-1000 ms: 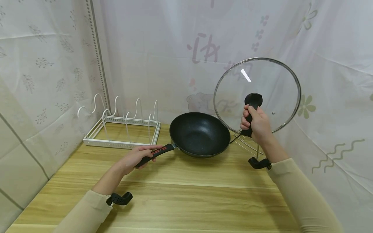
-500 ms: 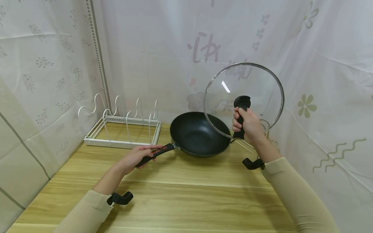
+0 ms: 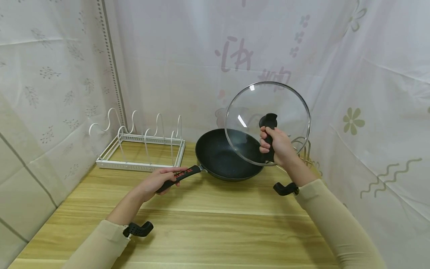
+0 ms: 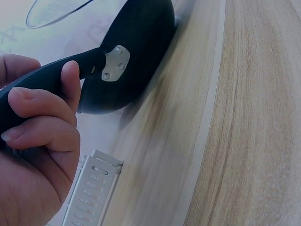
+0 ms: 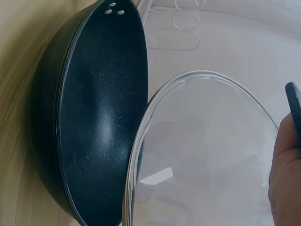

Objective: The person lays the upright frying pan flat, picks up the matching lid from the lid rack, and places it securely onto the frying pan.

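Note:
A black wok (image 3: 225, 160) stands on the wooden table, its long handle (image 3: 188, 173) pointing to the front left. My left hand (image 3: 158, 184) holds that handle; in the left wrist view the fingers (image 4: 42, 101) curl round it from below. My right hand (image 3: 280, 145) grips the black handle (image 3: 268, 121) of a round glass lid (image 3: 248, 102) with a metal rim. The lid is tilted up steeply, above and in front of the wok's right side. In the right wrist view its rim (image 5: 207, 73) overlaps the wok's edge; whether they touch I cannot tell.
On the left stands a white rack (image 3: 141, 166) with several wavy upright wires. A metal wire stand (image 3: 304, 144) is partly hidden behind the lid and my right arm. Patterned white curtains (image 3: 174, 67) hang behind the wooden table (image 3: 201, 231) and along its sides.
The right hand has carried the lid left and slightly down, so it now overlaps the wok's right part in the head view. The left hand and the wok have stayed in place.

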A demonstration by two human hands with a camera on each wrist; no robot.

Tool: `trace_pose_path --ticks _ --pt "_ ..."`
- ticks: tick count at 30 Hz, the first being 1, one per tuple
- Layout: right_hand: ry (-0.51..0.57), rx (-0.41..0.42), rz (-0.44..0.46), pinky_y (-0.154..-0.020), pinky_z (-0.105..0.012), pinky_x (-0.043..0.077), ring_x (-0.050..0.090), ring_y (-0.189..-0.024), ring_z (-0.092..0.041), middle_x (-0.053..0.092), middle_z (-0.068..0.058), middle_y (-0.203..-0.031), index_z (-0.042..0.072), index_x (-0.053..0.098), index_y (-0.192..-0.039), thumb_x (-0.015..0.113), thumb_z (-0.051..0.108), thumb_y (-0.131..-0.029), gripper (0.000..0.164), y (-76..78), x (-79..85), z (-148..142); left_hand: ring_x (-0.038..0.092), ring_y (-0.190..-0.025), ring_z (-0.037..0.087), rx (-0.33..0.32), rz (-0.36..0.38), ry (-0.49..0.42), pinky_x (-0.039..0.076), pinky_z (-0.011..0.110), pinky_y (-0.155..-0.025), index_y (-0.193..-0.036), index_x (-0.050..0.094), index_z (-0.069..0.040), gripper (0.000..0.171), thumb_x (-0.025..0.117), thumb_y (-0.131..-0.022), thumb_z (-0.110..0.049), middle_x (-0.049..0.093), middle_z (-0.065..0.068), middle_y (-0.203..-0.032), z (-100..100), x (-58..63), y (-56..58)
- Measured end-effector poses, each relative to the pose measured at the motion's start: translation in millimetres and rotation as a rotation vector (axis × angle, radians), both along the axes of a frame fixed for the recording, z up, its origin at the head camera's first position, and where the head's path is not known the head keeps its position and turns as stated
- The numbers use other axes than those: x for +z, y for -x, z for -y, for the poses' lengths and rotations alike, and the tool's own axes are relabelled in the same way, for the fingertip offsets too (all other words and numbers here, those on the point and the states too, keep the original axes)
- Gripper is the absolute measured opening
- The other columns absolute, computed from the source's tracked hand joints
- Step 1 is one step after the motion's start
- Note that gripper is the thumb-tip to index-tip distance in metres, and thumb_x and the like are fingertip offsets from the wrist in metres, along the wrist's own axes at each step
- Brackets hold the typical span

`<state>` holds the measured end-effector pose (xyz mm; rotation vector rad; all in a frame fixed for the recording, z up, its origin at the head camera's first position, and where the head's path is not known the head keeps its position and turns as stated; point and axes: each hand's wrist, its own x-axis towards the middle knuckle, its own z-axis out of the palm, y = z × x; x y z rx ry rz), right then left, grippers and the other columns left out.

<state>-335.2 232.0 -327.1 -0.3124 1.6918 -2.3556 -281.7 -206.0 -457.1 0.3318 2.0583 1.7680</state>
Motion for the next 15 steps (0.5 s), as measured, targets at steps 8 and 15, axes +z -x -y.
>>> trace_pose_path --ticks 8,15 --pt "0.056 0.077 0.040 -0.053 -0.023 0.041 0.039 -0.056 -0.009 0.047 0.004 -0.088 0.013 0.044 -0.121 0.024 0.023 -0.120 0.022 0.8 -5.1 7 0.040 -0.056 0.010 0.001 0.000 0.000 0.033 0.022 -0.049 -0.161 0.058 -0.013 0.059 0.055 -0.102 -0.011 0.077 0.005 -0.097 0 -0.2 -0.3" --pt "0.053 0.078 0.046 -0.053 -0.024 0.045 0.042 -0.055 -0.010 0.046 0.004 -0.089 0.011 0.043 -0.124 0.023 0.022 -0.120 0.023 4.1 -10.2 13 0.040 -0.057 0.010 0.000 -0.002 0.000 0.033 0.021 -0.050 -0.161 0.057 -0.013 0.059 0.054 -0.102 -0.011 0.077 0.007 -0.098 0 -0.1 -0.2"
